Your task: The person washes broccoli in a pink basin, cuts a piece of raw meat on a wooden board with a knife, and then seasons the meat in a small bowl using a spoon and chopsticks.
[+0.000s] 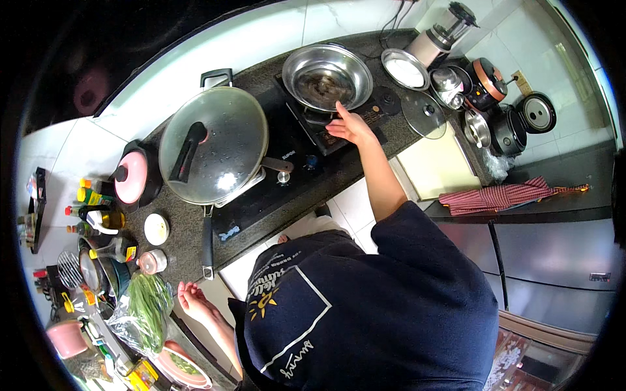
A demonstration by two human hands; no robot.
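Observation:
My right hand [349,128] reaches over the counter with the thumb raised and the fingers extended, holding nothing. Its thumb tip is at the near rim of a wide stainless steel pan [293,80]; whether they touch I cannot tell. The pan has brownish residue or liquid at its bottom and stands on an induction cooker [337,141]. My left hand [194,301] is empty, fingers loosely bent, near the counter's front edge. Close to it are the black handle [208,239] of a lidded wok [220,132] and a clear bag of green vegetables [146,305].
A pink-lidded pot [131,177], sauce bottles [98,198], a small white bowl [156,229] and a lidded jar [152,262] stand left. Rightward are a glass lid [420,117], a bowl of white contents [405,71], a blender [442,34], a pale board [435,166] and a folded umbrella [494,195].

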